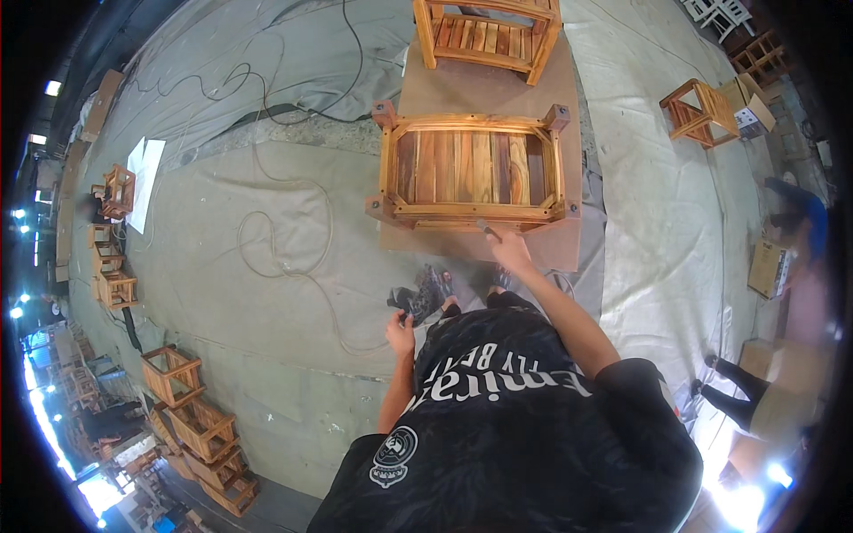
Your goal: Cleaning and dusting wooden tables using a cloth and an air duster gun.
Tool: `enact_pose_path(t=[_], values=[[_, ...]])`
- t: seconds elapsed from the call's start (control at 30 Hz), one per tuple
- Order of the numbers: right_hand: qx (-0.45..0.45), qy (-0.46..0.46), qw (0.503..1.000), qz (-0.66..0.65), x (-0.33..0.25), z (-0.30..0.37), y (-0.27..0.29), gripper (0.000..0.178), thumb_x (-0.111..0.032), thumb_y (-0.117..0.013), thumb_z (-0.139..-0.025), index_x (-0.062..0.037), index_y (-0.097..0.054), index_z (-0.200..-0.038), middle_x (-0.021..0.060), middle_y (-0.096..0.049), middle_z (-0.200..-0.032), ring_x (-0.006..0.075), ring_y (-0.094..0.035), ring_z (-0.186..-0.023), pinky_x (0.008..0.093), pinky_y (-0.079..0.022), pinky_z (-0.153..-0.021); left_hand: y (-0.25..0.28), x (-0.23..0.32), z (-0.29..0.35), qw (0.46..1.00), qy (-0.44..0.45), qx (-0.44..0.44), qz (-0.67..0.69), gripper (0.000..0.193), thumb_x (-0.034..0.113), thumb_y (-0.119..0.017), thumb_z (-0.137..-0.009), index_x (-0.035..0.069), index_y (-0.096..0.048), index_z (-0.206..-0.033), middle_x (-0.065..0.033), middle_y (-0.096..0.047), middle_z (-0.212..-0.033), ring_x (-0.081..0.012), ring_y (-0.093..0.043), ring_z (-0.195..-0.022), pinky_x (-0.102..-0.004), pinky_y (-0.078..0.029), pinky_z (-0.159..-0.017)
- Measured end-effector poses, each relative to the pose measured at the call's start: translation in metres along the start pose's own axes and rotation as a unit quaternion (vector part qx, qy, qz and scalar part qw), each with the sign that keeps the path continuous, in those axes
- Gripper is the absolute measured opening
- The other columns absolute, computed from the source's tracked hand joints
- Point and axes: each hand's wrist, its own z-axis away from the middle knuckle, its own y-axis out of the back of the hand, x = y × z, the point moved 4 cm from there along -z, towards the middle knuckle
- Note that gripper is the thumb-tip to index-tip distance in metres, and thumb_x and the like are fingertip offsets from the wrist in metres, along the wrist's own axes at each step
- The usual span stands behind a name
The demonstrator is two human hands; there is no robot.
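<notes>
Tool — mostly hidden, in right hand

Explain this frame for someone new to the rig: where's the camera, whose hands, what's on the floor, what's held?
There's no machine. The single picture comes from the left of two fisheye cameras on a person's head, looking down, so straight edges bend near the rim. The two bare hands are the wearer's. The left hand holds what looks like a dark crumpled cloth. The right hand holds a small greyish item, too small to identify, at the near side of a slatted wooden piece. That piece sits on a brown board; a second wooden piece stands beyond it. A thin cable loops across the grey floor sheet.
</notes>
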Motion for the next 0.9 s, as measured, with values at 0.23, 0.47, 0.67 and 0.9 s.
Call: enact_pose_path(t=[0.23, 0.47, 0.67, 0.9], values=[[-0.03, 0.033, 0.995, 0.084, -0.018, -0.012, -0.014, 0.043, -0.042, -0.054, -0.09, -0.006, -0.067, -0.109, 0.0289, -0.064, -0.105, 0.0443, -0.06, -0.104, 0.0504, -0.048, -0.09, 0.006, 0.042, -0.029, 0.999, 0.002, 0.035, -0.007, 0.047, 0.032, -0.083, -0.07, -0.003, -0.062, -0.092, -0.0133, -0.065, -0.075, -0.0209, -0.059, -0.069, -0.0353, -0.048, -0.068], [-0.016, 0.064, 0.993, 0.094, -0.044, -0.001, -0.026, 0.036, -0.032, -0.055, -0.089, -0.0092, -0.065, -0.114, 0.0266, -0.064, -0.104, 0.0423, -0.06, -0.102, 0.0474, -0.046, -0.09, -0.002, 0.025, -0.056, 0.996, 0.036, 0.081, 0.029, 0.05, 0.037, -0.081, -0.074, -0.006, -0.063, -0.091, -0.0104, -0.064, -0.075, -0.018, -0.057, -0.069, -0.034, -0.047, -0.066], [-0.006, 0.073, 0.991, 0.116, -0.038, -0.012, -0.036, 0.036, -0.031, -0.054, -0.09, -0.0111, -0.063, -0.119, 0.0266, -0.063, -0.105, 0.0421, -0.06, -0.102, 0.0472, -0.046, -0.089, -0.007, 0.048, -0.084, 0.968, 0.089, 0.04, 0.233, 0.042, 0.027, -0.062, -0.091, -0.011, -0.063, -0.107, -0.0201, -0.069, -0.093, -0.0272, -0.065, -0.083, -0.0369, -0.05, -0.079], [0.003, 0.171, 0.977, 0.129, -0.049, -0.005, -0.03, 0.037, -0.037, -0.053, -0.091, -0.0051, -0.068, -0.103, 0.0282, -0.065, -0.096, 0.0423, -0.063, -0.097, 0.0505, -0.049, -0.085, -0.048, 0.133, -0.157, 0.972, -0.105, 0.099, 0.186, 0.027, 0.019, -0.06, -0.092, -0.007, -0.065, -0.098, -0.0128, -0.064, -0.079, -0.0234, -0.058, -0.073, -0.0363, -0.045, -0.068]])
